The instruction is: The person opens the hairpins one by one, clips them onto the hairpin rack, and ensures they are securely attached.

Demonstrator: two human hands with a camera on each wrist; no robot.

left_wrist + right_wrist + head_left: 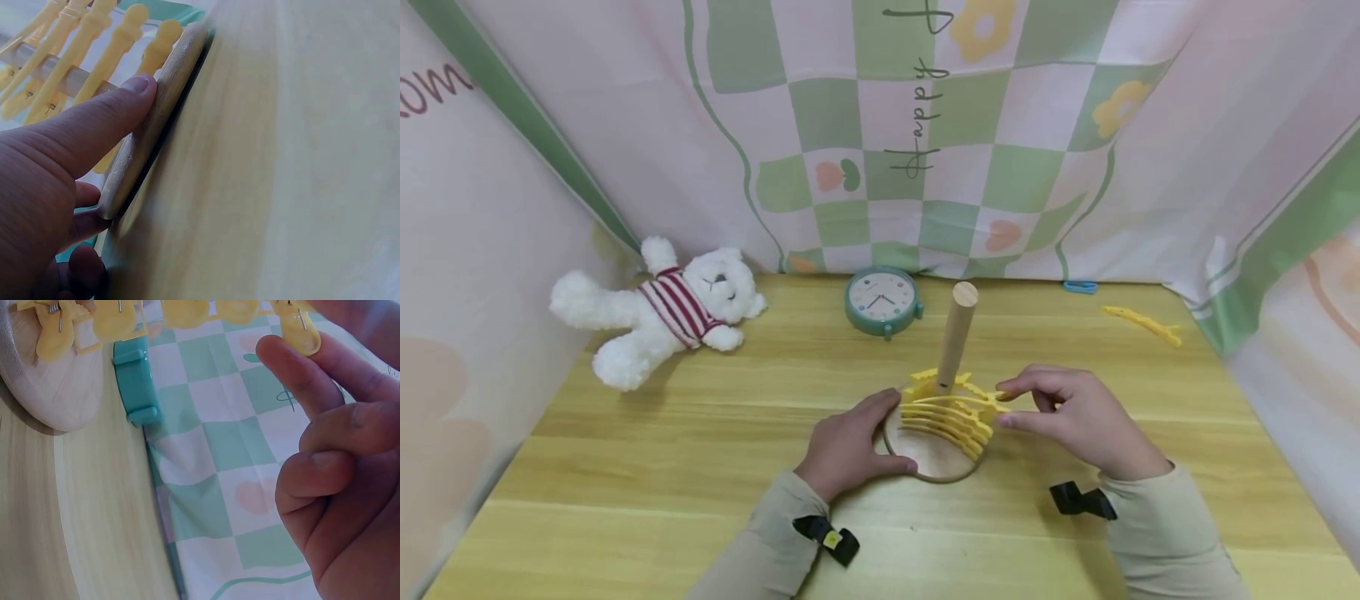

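Note:
A wooden stand has a round base (934, 462) and an upright post (958, 337). Several yellow spring clips (943, 425) are stacked around the lower post, above the base. My left hand (853, 446) grips the base's rim (147, 134), thumb on one face and fingers behind it. With thumb and fingertips, my right hand (1078, 412) pinches the end of the topmost yellow clip (300, 331), at the right of the stack. Metal springs show on the clips in the right wrist view. Whether that clip's far end touches the post is hard to tell.
A green round clock (882, 302) lies behind the stand. At the left is a white plush bear (677, 308) in a striped shirt. Another yellow clip (1142, 323) and a blue clip (1079, 287) lie at the back right. A printed curtain (895, 117) borders the table.

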